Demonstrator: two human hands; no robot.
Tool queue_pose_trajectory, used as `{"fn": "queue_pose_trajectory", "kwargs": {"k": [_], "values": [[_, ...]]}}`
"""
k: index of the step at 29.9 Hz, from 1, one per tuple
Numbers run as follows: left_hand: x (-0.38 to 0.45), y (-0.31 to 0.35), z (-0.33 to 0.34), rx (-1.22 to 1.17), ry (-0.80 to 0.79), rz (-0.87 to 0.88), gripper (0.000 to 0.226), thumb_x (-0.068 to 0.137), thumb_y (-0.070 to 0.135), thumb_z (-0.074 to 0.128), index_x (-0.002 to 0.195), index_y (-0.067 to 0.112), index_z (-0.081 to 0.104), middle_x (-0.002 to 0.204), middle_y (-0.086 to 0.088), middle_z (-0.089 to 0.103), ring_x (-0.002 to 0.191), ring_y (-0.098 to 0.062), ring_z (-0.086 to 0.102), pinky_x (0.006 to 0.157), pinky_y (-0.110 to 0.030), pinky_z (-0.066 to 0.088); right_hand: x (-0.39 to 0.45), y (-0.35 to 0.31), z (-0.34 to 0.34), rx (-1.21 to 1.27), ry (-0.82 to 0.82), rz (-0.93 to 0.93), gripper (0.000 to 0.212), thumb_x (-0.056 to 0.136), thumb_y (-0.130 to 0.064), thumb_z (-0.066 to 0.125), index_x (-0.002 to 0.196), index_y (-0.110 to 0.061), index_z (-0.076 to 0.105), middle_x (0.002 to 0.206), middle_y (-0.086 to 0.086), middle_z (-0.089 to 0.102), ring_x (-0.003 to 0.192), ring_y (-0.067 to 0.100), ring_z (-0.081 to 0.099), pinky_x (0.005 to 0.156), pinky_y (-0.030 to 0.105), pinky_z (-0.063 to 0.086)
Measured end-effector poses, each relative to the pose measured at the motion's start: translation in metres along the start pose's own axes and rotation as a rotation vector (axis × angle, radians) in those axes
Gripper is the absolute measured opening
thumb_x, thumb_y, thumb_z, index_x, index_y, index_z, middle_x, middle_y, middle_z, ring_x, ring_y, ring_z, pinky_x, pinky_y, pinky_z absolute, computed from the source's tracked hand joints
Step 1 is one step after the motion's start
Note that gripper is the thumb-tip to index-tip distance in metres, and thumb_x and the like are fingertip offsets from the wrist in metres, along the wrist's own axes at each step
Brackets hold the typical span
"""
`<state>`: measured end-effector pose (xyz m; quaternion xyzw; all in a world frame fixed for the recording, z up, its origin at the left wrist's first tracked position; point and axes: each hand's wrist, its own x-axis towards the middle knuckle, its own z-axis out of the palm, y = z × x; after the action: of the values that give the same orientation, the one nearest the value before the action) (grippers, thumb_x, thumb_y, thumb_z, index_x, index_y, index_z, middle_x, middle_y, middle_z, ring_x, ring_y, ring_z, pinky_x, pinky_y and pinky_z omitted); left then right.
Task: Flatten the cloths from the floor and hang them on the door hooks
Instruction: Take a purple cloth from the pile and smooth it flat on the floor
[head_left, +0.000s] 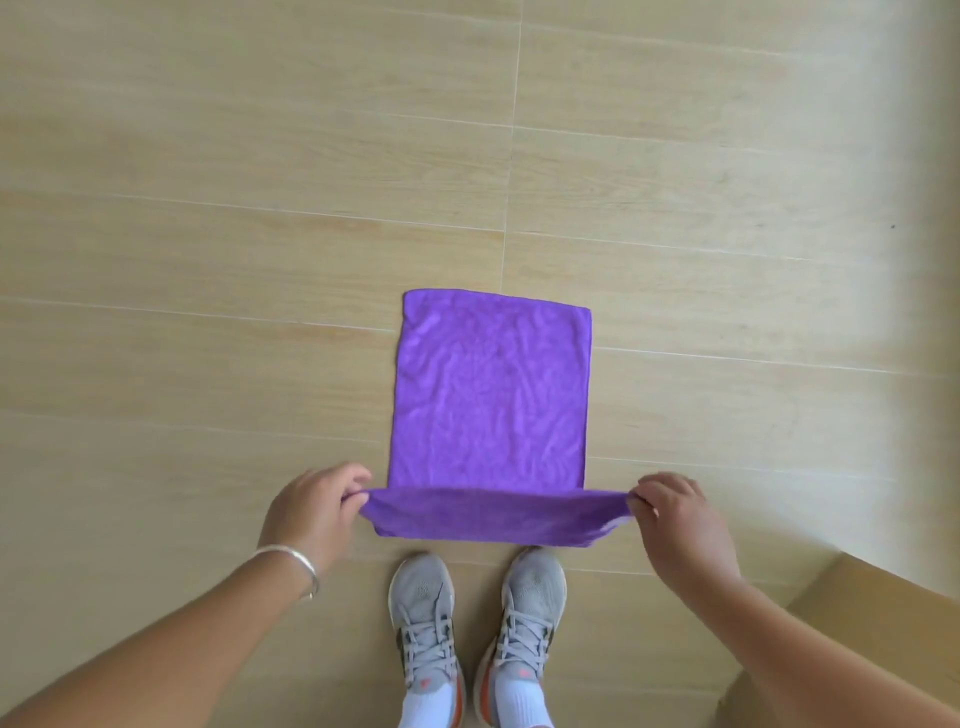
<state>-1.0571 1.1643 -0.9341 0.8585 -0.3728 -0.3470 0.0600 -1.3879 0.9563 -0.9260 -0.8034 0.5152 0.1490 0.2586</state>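
Cloth (488, 395) flat on floor (208, 260) | near corners pinched: left hand (311, 512) fingers, right hand (675, 519) fingers

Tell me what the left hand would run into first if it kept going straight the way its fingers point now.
The left hand pinches the near left corner of the purple cloth, fingers pointing right. Going on, it would likely meet the cloth's raised near edge first; depth is hard to judge.

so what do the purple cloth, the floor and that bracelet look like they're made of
Purple cloth: soft, matte, fuzzy, finely wrinkled, so probably microfibre.
Floor: wood-grain print with thin pale grout-like seams and a slight sheen, likely wood-look tile or laminate.
Bracelet: thin, shiny, silver-coloured band on the left wrist, apparently metal.
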Motion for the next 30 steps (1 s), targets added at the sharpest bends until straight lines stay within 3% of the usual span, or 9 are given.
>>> {"fn": "queue_pose_trajectory", "kwargs": {"k": [3, 10, 13, 17, 19, 23, 27, 30], "values": [[0.056, 0.002, -0.004, -0.042, 0.065, -0.002, 0.017, 0.085, 0.013, 0.066, 0.101, 0.02, 0.069, 0.091, 0.006, 0.072, 0.089, -0.022, 0.065, 0.073, -0.029, 0.045, 0.05, -0.006, 0.0, 0.068, 0.043, 0.066, 0.011, 0.089, -0.015, 0.063, 0.084, -0.008, 0.071, 0.1, 0.009, 0.067, 0.102, 0.029, 0.052, 0.08, 0.03, 0.034], [0.224, 0.004, 0.011, -0.048, 0.141, 0.054, 0.016, 0.086, 0.012, 0.062, 0.096, 0.024, 0.066, 0.087, 0.009, 0.067, 0.084, -0.018, 0.061, 0.076, -0.029, 0.046, 0.197, -0.001, 0.024, 0.053, 0.139, 0.114, 0.022, 0.092, -0.028, 0.057, 0.095, -0.012, 0.072, 0.108, 0.008, 0.063, 0.109, 0.028, 0.049, 0.075, 0.03, 0.035], [0.293, -0.002, 0.028, -0.045, 0.116, 0.069, 0.017, 0.086, 0.013, 0.062, 0.091, 0.029, 0.064, 0.081, 0.013, 0.063, 0.08, -0.016, 0.06, 0.077, -0.029, 0.047, 0.265, 0.005, 0.042, -0.013, 0.137, 0.144, 0.029, 0.092, -0.034, 0.055, 0.089, -0.011, 0.073, 0.1, 0.01, 0.063, 0.103, 0.03, 0.052, 0.068, 0.033, 0.04], [0.363, -0.011, 0.054, -0.039, 0.123, 0.138, 0.021, 0.085, 0.011, 0.06, 0.088, 0.031, 0.064, 0.078, 0.016, 0.061, 0.079, -0.016, 0.06, 0.076, -0.029, 0.047, 0.343, 0.012, 0.07, -0.072, 0.178, 0.16, 0.03, 0.09, -0.035, 0.052, 0.076, -0.012, 0.066, 0.093, 0.011, 0.062, 0.098, 0.032, 0.053, 0.064, 0.032, 0.035], [0.383, -0.019, 0.064, -0.062, 0.194, 0.21, 0.02, 0.086, 0.011, 0.058, 0.092, 0.029, 0.065, 0.078, 0.017, 0.061, 0.078, -0.015, 0.058, 0.074, -0.029, 0.045, 0.367, 0.017, 0.084, -0.078, 0.261, 0.108, 0.029, 0.091, -0.034, 0.051, 0.071, -0.016, 0.062, 0.094, 0.008, 0.057, 0.099, 0.031, 0.05, 0.066, 0.032, 0.033], [0.395, -0.026, 0.081, 0.084, 0.397, 0.441, 0.022, 0.086, 0.011, 0.057, 0.102, 0.022, 0.066, 0.082, 0.009, 0.057, 0.087, -0.024, 0.054, 0.076, -0.035, 0.045, 0.385, 0.033, 0.101, -0.101, 0.398, -0.03, 0.023, 0.092, -0.035, 0.054, 0.089, -0.016, 0.067, 0.104, 0.006, 0.053, 0.105, 0.028, 0.046, 0.081, 0.036, 0.04], [0.383, -0.018, 0.074, 0.152, 0.412, 0.399, 0.026, 0.085, 0.01, 0.061, 0.11, 0.016, 0.064, 0.094, -0.005, 0.06, 0.096, -0.033, 0.054, 0.08, -0.042, 0.047, 0.378, 0.038, 0.092, -0.113, 0.419, -0.034, 0.019, 0.091, -0.032, 0.058, 0.104, -0.019, 0.064, 0.114, 0.007, 0.055, 0.111, 0.029, 0.046, 0.09, 0.039, 0.039], [0.351, -0.002, 0.067, 0.203, 0.482, 0.397, 0.04, 0.086, 0.02, 0.058, 0.125, 0.011, 0.057, 0.119, -0.016, 0.057, 0.108, -0.039, 0.053, 0.092, -0.049, 0.044, 0.352, 0.026, 0.088, -0.09, 0.446, -0.091, 0.04, 0.088, -0.024, 0.06, 0.127, -0.019, 0.054, 0.134, 0.009, 0.048, 0.121, 0.03, 0.043, 0.099, 0.041, 0.036]]}}
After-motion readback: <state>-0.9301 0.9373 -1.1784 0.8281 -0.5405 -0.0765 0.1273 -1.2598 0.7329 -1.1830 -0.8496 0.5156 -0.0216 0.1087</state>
